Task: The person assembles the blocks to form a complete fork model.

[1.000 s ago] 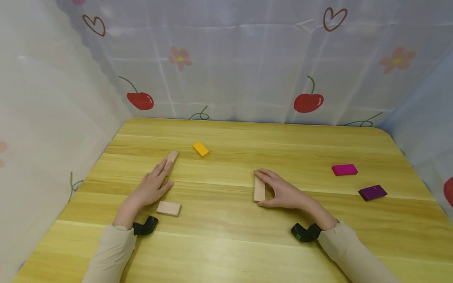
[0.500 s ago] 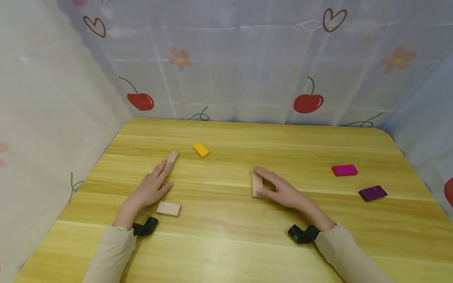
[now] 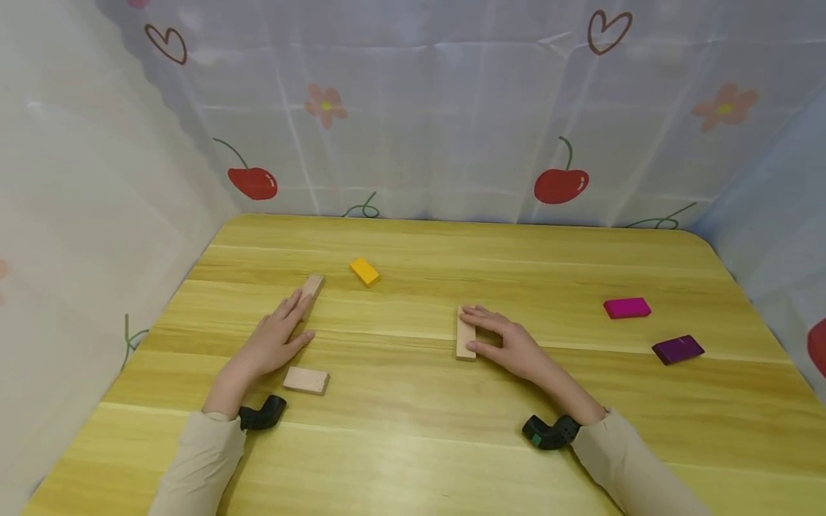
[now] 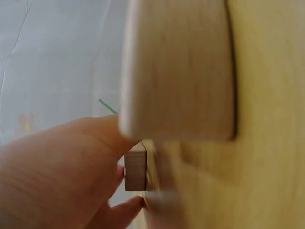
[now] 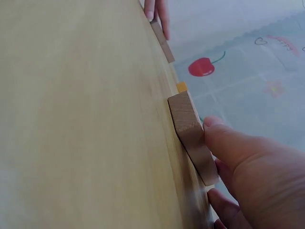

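Toward the left, my left hand (image 3: pixel 267 344) lies low over the table, its extended fingers resting on a plain wooden block (image 3: pixel 313 284). Beside its wrist lies a second plain block (image 3: pixel 306 380), which looms large in the left wrist view (image 4: pixel 181 71). Near the middle of the table, my right hand (image 3: pixel 516 349) touches a third plain wooden block (image 3: pixel 464 340). Its thumb rests by the block's near end and its loosely bent fingers cover the far end. In the right wrist view this block (image 5: pixel 186 114) lies flat, the thumb against its upper face.
A yellow block (image 3: pixel 365 272) lies toward the back, right of the left hand. Off to the right are a magenta block (image 3: pixel 627 308) and a purple block (image 3: pixel 678 350). Cloth sheets printed with cherries (image 3: pixel 561 186) enclose the wooden table (image 3: pixel 413 430) behind and at the sides.
The right hand's block has shifted slightly left and away from me. Its thumb has moved from the near end onto the block's top. The left hand has stayed in place.
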A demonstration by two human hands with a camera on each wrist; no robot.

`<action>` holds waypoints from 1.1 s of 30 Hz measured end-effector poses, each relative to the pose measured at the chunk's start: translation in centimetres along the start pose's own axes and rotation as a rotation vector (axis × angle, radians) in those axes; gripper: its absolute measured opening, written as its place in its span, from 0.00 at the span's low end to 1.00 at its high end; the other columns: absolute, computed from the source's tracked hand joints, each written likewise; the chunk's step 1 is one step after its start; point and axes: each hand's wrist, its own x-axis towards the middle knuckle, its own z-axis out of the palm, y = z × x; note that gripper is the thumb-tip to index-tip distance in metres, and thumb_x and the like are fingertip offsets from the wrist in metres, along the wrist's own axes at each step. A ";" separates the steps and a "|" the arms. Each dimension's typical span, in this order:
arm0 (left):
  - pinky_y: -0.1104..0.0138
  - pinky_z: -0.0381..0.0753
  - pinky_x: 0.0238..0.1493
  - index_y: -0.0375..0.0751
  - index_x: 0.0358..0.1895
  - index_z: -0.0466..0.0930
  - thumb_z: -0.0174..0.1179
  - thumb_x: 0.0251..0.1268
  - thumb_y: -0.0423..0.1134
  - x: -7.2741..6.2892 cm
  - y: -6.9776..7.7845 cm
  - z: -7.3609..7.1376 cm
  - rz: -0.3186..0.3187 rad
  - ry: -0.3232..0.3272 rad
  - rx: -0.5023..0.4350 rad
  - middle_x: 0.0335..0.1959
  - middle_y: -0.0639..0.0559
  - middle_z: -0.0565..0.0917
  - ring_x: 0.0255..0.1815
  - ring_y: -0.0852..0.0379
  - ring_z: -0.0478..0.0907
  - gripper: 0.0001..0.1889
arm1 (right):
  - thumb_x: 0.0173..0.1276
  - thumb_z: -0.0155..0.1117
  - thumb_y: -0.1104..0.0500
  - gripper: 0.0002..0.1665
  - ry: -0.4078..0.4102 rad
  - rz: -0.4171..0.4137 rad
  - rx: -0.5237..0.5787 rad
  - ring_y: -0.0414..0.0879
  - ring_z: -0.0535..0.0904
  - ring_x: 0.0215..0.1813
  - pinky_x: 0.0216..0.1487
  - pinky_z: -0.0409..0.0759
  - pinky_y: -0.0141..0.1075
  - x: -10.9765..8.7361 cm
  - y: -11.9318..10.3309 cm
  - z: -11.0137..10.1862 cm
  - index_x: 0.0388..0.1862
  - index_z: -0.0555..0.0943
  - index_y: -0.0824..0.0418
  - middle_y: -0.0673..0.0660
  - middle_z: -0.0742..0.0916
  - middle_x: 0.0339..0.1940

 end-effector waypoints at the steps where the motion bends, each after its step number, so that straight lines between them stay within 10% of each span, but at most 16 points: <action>1: 0.39 0.49 0.61 0.31 0.72 0.49 0.52 0.71 0.42 0.1 -0.1 0.0 -0.006 0.010 -0.011 0.72 0.33 0.47 0.69 0.32 0.47 0.34 | 0.64 0.65 0.57 0.30 0.003 -0.001 0.000 0.53 0.57 0.70 0.66 0.54 0.52 0.0 0.0 0.0 0.65 0.72 0.60 0.54 0.70 0.68; 13: 0.44 0.54 0.62 0.32 0.73 0.45 0.57 0.67 0.45 1.1 -1.9 0.1 -0.110 0.065 -0.218 0.69 0.29 0.54 0.67 0.33 0.52 0.40 | 0.64 0.65 0.59 0.30 0.007 -0.023 0.015 0.55 0.58 0.70 0.65 0.55 0.53 0.0 0.0 0.1 0.65 0.72 0.62 0.57 0.71 0.67; 33: 0.44 0.64 0.56 0.31 0.65 0.67 0.62 0.63 0.37 1.4 -3.1 0.7 -0.126 0.284 -0.252 0.59 0.31 0.71 0.59 0.34 0.67 0.28 | 0.65 0.64 0.57 0.29 -0.012 0.015 0.015 0.50 0.56 0.71 0.66 0.54 0.50 0.0 -0.1 -0.1 0.66 0.72 0.57 0.51 0.69 0.68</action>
